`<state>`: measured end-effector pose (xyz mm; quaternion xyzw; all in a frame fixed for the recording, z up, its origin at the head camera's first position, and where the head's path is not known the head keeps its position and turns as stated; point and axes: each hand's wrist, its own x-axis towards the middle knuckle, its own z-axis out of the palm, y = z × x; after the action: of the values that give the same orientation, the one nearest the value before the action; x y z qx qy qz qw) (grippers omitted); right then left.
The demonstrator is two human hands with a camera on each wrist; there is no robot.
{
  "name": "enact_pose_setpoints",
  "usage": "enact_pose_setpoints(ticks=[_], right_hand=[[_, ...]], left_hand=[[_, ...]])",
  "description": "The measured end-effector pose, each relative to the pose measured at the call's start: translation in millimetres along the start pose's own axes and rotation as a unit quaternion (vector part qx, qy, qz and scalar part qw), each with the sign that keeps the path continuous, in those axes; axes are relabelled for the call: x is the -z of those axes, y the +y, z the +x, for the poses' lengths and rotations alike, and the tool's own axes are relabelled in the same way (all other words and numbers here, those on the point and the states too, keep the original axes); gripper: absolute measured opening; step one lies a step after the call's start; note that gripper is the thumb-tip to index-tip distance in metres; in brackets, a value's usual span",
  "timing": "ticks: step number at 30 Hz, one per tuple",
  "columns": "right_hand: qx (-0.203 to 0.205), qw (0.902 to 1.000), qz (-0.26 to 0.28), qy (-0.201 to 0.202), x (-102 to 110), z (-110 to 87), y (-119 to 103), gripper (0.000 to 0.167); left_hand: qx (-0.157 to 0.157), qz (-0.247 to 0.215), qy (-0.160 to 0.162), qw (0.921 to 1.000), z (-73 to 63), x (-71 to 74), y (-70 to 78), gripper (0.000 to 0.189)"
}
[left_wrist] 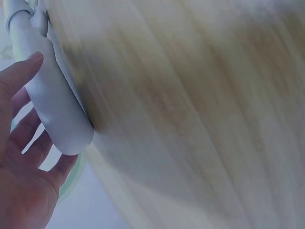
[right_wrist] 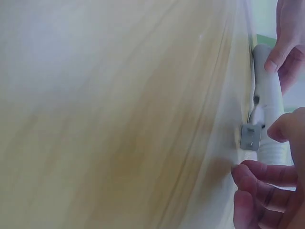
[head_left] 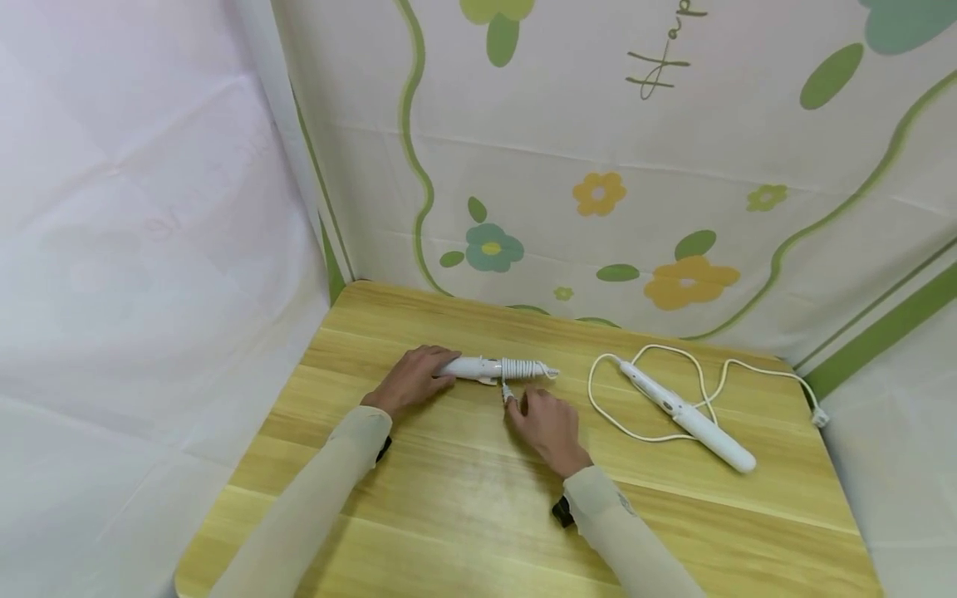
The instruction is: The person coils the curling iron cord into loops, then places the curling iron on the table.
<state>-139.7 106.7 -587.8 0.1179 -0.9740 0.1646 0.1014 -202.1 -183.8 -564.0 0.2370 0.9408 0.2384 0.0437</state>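
Note:
In the head view a white hair straightener lies across the back middle of the table, its cord wound in tight coils round the right-hand part. My left hand grips its rounded left end; the left wrist view has the thumb on one side of the barrel and fingers behind it. The plug hangs off the coils on the near side. Close by it is my right hand, with thumb and bent fingers apart around the plug's end in the right wrist view, not pinching it.
To the right lies a second white hair straightener, set diagonally, its cord spread in loose loops. That cord's plug sits at the table's right edge. A flower-print cloth hangs behind the wooden table.

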Motion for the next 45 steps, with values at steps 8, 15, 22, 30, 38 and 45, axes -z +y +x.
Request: enact_pose_setpoints(ticks=[8, 15, 22, 30, 38, 45], right_hand=[[-0.008, 0.9999, 0.002, -0.008, 7.8, -4.1, 16.0, 0.04], [0.004, 0.9997, -0.009, 0.021, 11.5, -9.1, 27.5, 0.037], [0.001, 0.9999, 0.007, 0.011, 18.7, -13.8, 37.8, 0.032], [0.011, 0.9991, 0.004, 0.041, 29.9, -21.5, 58.9, 0.032], [0.006, 0.9989, 0.0, 0.046, 43.8, -28.0, 83.7, 0.032], [0.015, 0.9968, -0.009, 0.078, 55.9, -29.0, 104.8, 0.03]], left_hand=[[-0.003, 0.013, -0.002, 0.9999, 4.5, 0.1, 1.2, 0.049], [-0.008, 0.016, 0.0, 0.9998, 7.2, 3.3, 3.6, 0.047], [-0.009, 0.019, 0.003, 0.9998, 8.6, 8.0, 6.6, 0.047], [-0.019, 0.038, 0.007, 0.9991, 14.8, 13.7, 16.9, 0.047], [-0.044, 0.057, 0.015, 0.9973, 27.4, 12.1, 34.5, 0.046], [-0.054, 0.046, 0.021, 0.9972, 40.8, 9.3, 51.3, 0.046]])
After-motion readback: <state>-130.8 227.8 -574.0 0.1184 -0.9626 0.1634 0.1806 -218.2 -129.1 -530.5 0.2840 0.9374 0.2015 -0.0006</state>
